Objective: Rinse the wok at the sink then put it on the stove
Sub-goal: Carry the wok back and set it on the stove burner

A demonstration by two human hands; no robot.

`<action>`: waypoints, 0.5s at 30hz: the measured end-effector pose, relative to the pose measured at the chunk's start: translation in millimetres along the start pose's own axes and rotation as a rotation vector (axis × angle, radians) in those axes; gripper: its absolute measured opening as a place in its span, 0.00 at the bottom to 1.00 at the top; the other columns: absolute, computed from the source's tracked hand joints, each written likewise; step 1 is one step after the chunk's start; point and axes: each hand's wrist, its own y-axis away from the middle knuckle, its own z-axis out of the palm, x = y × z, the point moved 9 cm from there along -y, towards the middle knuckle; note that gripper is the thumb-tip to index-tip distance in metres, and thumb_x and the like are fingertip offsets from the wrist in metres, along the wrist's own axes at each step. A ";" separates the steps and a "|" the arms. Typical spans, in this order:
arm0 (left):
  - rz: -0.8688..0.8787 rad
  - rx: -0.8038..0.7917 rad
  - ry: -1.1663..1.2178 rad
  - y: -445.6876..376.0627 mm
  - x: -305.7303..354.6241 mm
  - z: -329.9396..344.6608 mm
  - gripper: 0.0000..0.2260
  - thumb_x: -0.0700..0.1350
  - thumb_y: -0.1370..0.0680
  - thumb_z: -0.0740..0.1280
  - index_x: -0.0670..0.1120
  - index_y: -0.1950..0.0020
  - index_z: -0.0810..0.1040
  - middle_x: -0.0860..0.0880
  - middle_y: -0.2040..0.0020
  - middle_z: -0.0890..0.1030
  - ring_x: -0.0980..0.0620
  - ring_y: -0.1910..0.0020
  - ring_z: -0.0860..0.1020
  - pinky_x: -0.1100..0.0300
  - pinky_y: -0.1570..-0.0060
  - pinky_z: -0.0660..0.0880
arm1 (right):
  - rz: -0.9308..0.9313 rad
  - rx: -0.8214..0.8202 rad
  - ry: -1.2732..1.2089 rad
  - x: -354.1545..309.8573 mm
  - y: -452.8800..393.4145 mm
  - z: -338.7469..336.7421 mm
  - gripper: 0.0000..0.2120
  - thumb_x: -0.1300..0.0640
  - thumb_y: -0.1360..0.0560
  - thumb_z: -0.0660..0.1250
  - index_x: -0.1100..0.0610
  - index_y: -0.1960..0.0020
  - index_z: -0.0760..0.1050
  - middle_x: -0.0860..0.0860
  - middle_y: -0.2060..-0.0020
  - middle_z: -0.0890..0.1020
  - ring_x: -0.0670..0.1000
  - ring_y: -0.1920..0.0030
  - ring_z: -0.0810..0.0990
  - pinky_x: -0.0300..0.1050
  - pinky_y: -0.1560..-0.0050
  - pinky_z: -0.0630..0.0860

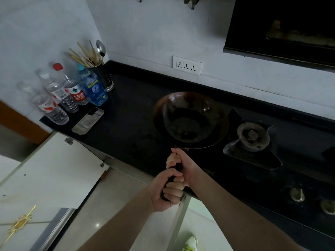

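Note:
The dark, round wok (190, 120) hangs over the black counter, just left of the gas burner (252, 135) of the stove. Its inside looks dark and stained. Both hands hold its black handle. My right hand (181, 163) grips the handle close to the wok's rim. My left hand (168, 192) grips the handle's end, nearer my body. No sink is in view.
Several water bottles (72, 93), a utensil holder with chopsticks (101, 75) and a phone (88, 120) stand at the counter's left end. A wall socket (186, 65) and a range hood (282, 26) are behind. Stove knobs (297, 194) sit at the right front. A white cabinet door (52, 169) stands open at the left.

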 end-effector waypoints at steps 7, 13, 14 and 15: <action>-0.001 0.020 -0.010 -9.8 2.0 -0.1 0.13 0.41 0.28 0.66 0.47 0.70 0.66 0.53 0.80 0.62 0.58 0.86 0.61 0.70 0.86 0.56 | 0.011 0.024 0.014 -8.2 -0.4 -4.9 0.20 0.54 0.23 0.64 0.53 0.72 0.62 0.46 0.79 0.66 0.46 0.78 0.68 0.36 0.72 0.70; -0.007 -0.018 0.024 -14.4 1.9 2.7 0.14 0.39 0.30 0.71 0.45 0.70 0.68 0.52 0.81 0.64 0.57 0.86 0.63 0.69 0.87 0.60 | 0.018 0.029 0.018 -12.2 -3.8 -8.3 0.20 0.54 0.23 0.65 0.53 0.71 0.62 0.46 0.79 0.66 0.46 0.77 0.68 0.36 0.72 0.70; -0.008 -0.028 0.028 -15.1 1.7 3.1 0.14 0.39 0.31 0.72 0.45 0.70 0.68 0.52 0.81 0.64 0.57 0.86 0.64 0.69 0.87 0.61 | 0.023 0.029 0.017 -12.2 -4.1 -8.9 0.19 0.54 0.24 0.65 0.53 0.71 0.62 0.46 0.79 0.66 0.46 0.77 0.68 0.37 0.72 0.71; -0.010 -0.033 0.028 -15.6 1.6 2.4 0.14 0.38 0.32 0.73 0.45 0.70 0.68 0.52 0.81 0.64 0.57 0.86 0.64 0.69 0.87 0.61 | 0.028 0.030 0.017 -11.7 -4.8 -9.3 0.19 0.54 0.24 0.65 0.53 0.71 0.63 0.46 0.79 0.66 0.46 0.77 0.68 0.37 0.73 0.71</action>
